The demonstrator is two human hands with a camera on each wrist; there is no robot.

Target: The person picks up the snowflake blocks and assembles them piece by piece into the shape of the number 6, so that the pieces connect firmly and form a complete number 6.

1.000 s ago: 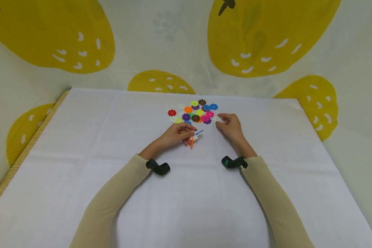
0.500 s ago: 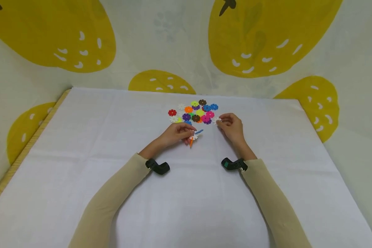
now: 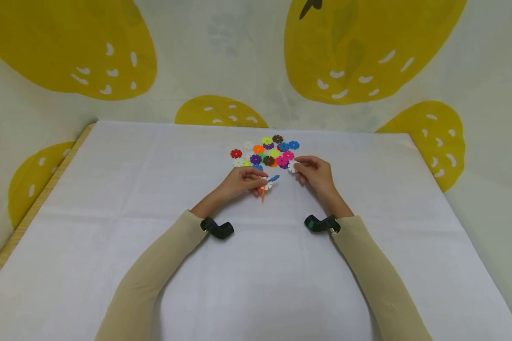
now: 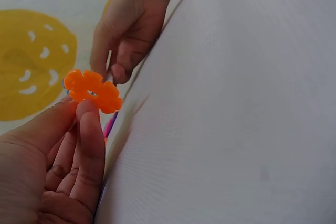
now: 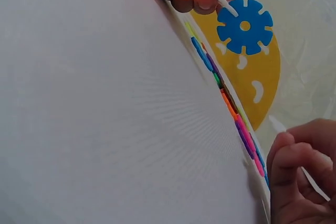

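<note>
My left hand (image 3: 243, 183) pinches a joined piece made of a white disc (image 3: 267, 183), a blue disc (image 5: 244, 26) and an orange disc (image 4: 94, 92), held above the cloth. In the right wrist view the white disc stands edge-on between the orange and blue ones. My right hand (image 3: 317, 174) pinches a separate white notched disc (image 3: 292, 166) between thumb and finger, just right of the pile. A gap lies between the two hands.
Beyond the hands, a loose pile of notched discs in several colours lies flat, with a red disc (image 3: 236, 153) at its left. White cloth (image 3: 256, 274) covers the table; a fruit-patterned curtain (image 3: 239, 57) hangs behind.
My right hand has brought its white disc slightly left, with the disc now turned flatter to the head view. The left hand's joined piece has tilted a little, showing more of the blue disc.
</note>
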